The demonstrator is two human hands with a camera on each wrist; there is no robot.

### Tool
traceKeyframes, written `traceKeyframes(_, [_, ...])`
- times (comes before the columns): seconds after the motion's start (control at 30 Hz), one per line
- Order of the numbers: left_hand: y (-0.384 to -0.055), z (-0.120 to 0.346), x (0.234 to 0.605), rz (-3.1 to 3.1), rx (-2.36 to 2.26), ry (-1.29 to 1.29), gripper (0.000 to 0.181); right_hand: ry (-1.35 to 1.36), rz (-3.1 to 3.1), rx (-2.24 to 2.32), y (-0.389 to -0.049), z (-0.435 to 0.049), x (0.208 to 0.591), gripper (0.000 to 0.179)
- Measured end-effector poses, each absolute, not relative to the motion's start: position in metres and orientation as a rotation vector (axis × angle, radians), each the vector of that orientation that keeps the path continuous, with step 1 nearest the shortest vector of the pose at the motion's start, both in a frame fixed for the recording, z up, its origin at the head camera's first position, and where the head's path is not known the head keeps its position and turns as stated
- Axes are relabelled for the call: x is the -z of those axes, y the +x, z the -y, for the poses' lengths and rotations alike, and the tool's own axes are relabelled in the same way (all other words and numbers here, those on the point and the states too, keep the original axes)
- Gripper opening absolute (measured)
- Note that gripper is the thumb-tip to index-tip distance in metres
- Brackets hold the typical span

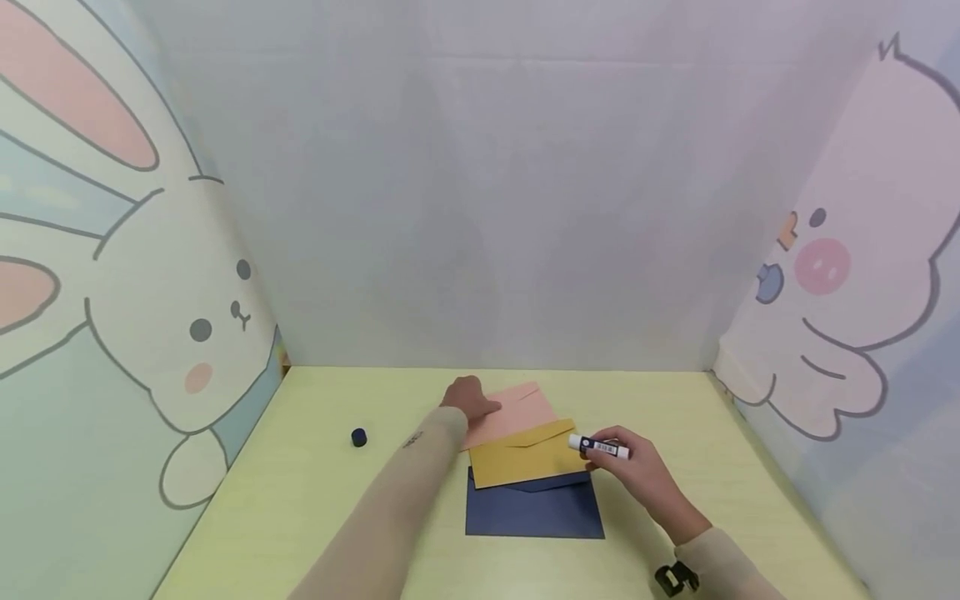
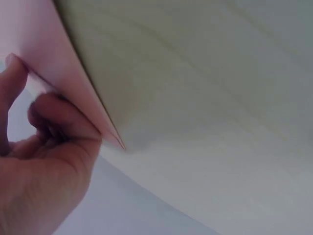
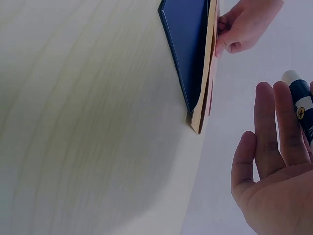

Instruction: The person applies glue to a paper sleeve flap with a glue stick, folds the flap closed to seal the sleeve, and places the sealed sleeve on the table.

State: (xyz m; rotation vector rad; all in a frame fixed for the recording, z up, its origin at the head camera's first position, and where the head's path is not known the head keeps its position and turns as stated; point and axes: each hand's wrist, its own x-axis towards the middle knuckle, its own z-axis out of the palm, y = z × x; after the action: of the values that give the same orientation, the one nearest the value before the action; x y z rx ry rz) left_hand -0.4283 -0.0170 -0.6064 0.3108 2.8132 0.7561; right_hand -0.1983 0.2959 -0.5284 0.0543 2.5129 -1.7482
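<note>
My left hand (image 1: 468, 398) is at the upper left of a pink envelope (image 1: 517, 414), fingers curled against its edge and thumb lying over it. In the left wrist view the curled fingers (image 2: 63, 117) meet the pink edge. A yellow envelope (image 1: 525, 458) overlaps the pink one's lower part, and a dark blue envelope (image 1: 532, 512) lies lowest, partly under the yellow. Above the yellow envelope's right side, my right hand (image 1: 637, 467) holds an uncapped glue stick (image 1: 597, 447), its white tip pointing left. In the right wrist view several fingers of that hand are extended.
A small dark cap (image 1: 359, 437) stands on the pale wooden table (image 1: 322, 508), left of the envelopes. A grey-white backdrop (image 1: 487, 208) rises behind the table, with cartoon-printed panels at both sides. A black strap or band (image 1: 677, 577) is at the right wrist.
</note>
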Motion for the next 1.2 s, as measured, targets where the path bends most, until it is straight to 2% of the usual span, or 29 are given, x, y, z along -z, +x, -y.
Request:
traceKeyframes(0.17, [-0.441, 0.026, 0.61, -2.774, -0.681, 0.311, 0.036, 0.053, -2.515, 1.751, -0.199, -0.297, 0.53, 0.033])
traceKeyframes(0.33, [-0.429, 0.024, 0.596, -2.757, -0.677, 0.317, 0.028, 0.059, -2.516, 1.748, -0.198, -0.296, 0.529, 0.033])
traceKeyframes(0.47, [-0.42, 0.023, 0.588, -2.757, -0.703, 0.302, 0.027, 0.061, -2.505, 1.76, -0.196, -0.294, 0.527, 0.033])
traceKeyframes(0.93, [-0.428, 0.023, 0.598, -2.744, -0.703, 0.299, 0.03, 0.015, -2.533, 1.744, -0.201, -0.289, 0.519, 0.032])
traceKeyframes(1.2, [-0.439, 0.023, 0.614, -2.797, -0.61, 0.343, 0.033, -0.059, -2.56, 1.743, -0.213, -0.278, 0.51, 0.021])
